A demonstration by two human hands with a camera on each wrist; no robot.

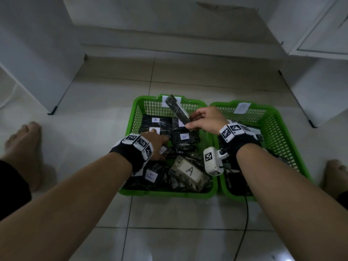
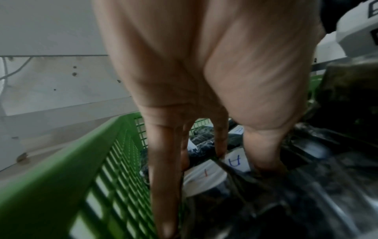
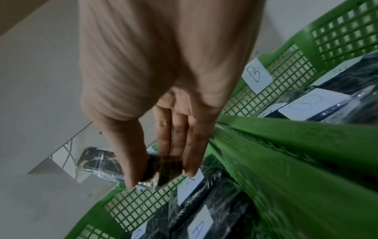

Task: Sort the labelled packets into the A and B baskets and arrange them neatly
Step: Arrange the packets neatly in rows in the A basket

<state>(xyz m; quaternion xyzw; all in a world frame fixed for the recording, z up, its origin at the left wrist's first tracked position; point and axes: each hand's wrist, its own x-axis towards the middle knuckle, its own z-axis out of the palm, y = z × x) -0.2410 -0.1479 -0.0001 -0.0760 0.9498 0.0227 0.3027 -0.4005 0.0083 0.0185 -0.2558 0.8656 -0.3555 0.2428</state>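
Two green mesh baskets stand side by side on the floor. Basket A [image 1: 167,194] on the left holds several dark wrapped packets with white A labels [image 1: 189,171]. My left hand [image 1: 155,141] reaches into it, and its straight fingers [image 2: 165,161] press on packets beside an A label [image 2: 235,161]. My right hand [image 1: 204,119] hovers over the back of basket A and pinches one end of a dark packet [image 1: 178,110] between thumb [image 3: 126,153] and fingers. That packet's label is hidden. Basket B [image 1: 282,117] carries a B tag [image 1: 242,107] and holds B-labelled packets [image 3: 313,103].
My bare feet rest on the tiled floor, one left [image 1: 22,147] and one right [image 1: 337,176] of the baskets. A black cable [image 1: 244,223] trails from basket B toward me. White cabinet panels [image 1: 37,63] flank the floor space behind the baskets.
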